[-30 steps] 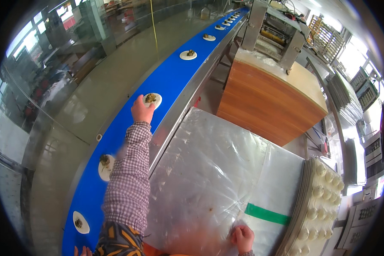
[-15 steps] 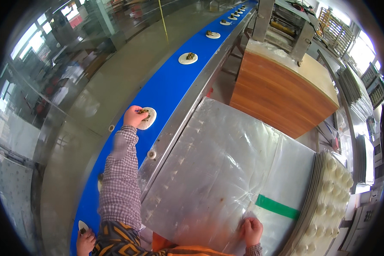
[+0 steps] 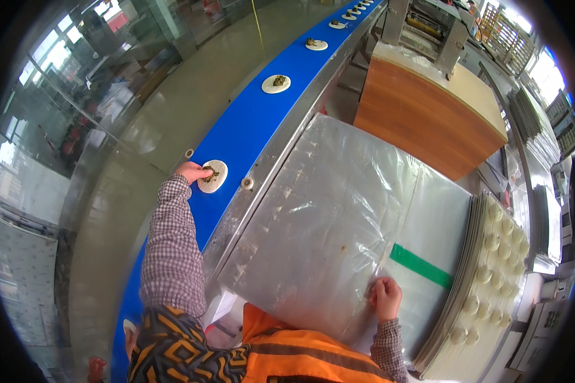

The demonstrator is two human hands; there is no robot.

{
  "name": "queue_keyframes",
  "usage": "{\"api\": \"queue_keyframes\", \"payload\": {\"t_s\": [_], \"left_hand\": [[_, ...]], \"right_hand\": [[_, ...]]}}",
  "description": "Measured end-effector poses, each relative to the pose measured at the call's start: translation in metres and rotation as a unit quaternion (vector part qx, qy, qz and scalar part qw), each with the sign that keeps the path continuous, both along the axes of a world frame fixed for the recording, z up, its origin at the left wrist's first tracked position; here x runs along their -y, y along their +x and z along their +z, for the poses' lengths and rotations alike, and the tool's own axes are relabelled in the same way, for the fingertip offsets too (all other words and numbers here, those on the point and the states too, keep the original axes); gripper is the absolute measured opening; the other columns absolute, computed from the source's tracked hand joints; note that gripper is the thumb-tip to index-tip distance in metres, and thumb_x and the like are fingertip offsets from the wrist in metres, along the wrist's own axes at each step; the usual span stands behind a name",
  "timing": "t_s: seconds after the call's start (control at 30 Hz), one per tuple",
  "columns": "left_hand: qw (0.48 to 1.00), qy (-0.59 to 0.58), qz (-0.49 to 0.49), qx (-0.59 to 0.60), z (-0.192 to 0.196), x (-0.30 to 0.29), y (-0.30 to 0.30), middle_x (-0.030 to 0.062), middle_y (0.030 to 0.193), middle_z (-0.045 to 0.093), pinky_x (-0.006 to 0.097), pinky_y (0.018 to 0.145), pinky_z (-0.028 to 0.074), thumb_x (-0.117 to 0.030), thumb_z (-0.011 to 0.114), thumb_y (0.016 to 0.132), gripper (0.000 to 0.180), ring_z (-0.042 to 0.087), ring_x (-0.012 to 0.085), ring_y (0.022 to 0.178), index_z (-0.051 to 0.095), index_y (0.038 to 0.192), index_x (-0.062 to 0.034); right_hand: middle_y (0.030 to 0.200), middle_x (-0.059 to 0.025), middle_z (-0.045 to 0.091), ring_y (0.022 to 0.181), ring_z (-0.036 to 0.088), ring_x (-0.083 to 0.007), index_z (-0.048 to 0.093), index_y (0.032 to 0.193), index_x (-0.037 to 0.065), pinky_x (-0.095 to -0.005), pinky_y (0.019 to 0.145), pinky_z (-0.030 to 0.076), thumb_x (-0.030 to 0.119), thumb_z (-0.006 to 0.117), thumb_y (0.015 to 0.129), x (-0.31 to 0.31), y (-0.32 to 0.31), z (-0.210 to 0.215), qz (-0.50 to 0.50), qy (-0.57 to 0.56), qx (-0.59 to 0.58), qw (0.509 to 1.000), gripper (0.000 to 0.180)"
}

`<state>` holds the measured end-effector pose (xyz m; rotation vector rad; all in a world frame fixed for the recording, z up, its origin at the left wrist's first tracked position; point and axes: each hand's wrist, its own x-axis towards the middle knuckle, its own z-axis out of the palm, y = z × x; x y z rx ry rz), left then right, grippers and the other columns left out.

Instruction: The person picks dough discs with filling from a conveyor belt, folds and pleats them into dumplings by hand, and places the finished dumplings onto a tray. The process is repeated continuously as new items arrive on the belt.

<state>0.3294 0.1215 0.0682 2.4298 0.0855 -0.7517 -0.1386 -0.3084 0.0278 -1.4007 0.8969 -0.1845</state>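
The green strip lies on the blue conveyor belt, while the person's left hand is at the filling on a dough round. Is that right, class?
Not quite: the head view shows the green strip on the shiny grey tabletop, not on the blue conveyor belt. The left hand is at the filling on a dough round.

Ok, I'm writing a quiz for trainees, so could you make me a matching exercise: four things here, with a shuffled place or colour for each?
1. left hand
2. right hand
3. conveyor belt
4. tape strip

A. green
B. over the shiny tabletop
C. blue
D. at the filling on a dough round

Pairs: 1-D, 2-B, 3-C, 4-A
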Motion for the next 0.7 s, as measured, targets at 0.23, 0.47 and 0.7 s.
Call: {"api": "queue_keyframes", "payload": {"t_s": [0.23,0.47,0.7], "left_hand": [[0.997,-0.053,0.047,-0.022,-0.001,-0.026,-0.048,0.0139,0.108,0.066,0.036,0.078,0.055,-0.027,0.077,0.079,0.052,0.066,0.0221,0.091,0.058,0.116,0.0029],[0.849,-0.464,0.245,-0.056,0.013,-0.029,-0.135,0.0123,0.11,0.064,0.04,0.083,0.054,-0.012,0.065,0.087,0.035,0.064,0.0244,0.099,0.056,0.117,0.0022],[0.677,-0.635,0.294,-0.229,0.004,0.098,-0.287,0.0102,0.115,0.061,0.044,0.092,0.05,-0.012,0.058,0.092,0.031,0.059,0.0246,0.106,0.055,0.121,-0.0026]], "right_hand": [[0.069,-0.0023,0.058,0.047,0.051,-0.0078,0.06,0.089,0.0,-0.0211,0.041,0.039,0.007,0.056,0.093,0.0,-0.006,-0.013,0.012,-0.041,0.022,0.999,0.008],[0.072,-0.0025,0.06,0.059,0.054,-0.0066,0.062,0.091,0.0,-0.0204,0.052,0.044,0.008,0.058,0.092,-0.029,-0.014,0.015,0.061,-0.027,0.089,0.994,0.009],[0.073,-0.0043,0.063,0.064,0.056,-0.0095,0.066,0.1,-0.001,-0.0255,0.059,0.047,0.018,0.061,0.09,-0.064,0.034,0.073,0.263,-0.076,0.143,0.951,0.022]]}}
